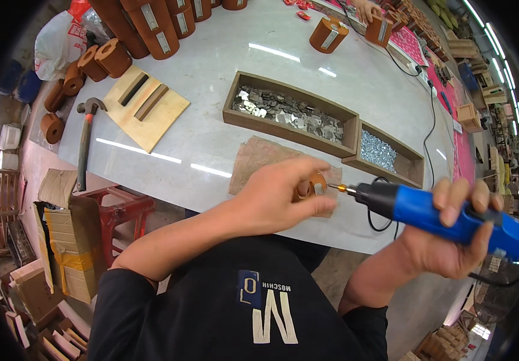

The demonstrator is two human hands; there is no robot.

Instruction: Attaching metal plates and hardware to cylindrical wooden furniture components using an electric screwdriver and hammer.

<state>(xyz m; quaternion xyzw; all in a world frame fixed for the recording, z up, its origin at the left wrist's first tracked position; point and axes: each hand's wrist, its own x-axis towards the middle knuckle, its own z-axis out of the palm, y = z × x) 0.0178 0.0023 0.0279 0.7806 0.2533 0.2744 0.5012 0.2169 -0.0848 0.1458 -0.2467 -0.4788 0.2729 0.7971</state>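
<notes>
My left hand (274,195) is closed around a small orange-brown wooden piece (316,179) with a pale metal part on it; the fingers hide most of it. In my right hand (443,240) is a blue and black electric screwdriver (413,206), held level, its bit pointing left at the piece. I cannot tell whether the bit touches it. A brown cloth (252,157) lies on the table under my left hand. Just beyond stand a long wooden tray (289,132) of flat metal plates (295,114) and a smaller wooden box (386,172) of silvery screws (379,150).
To the left lie a hammer (85,141) and a pale board (166,114) with two dark strips. Brown wooden containers (157,39) are stacked at the far left. Another person's hand (366,11) touches a similar container (379,31). A black cable (433,129) runs along the right.
</notes>
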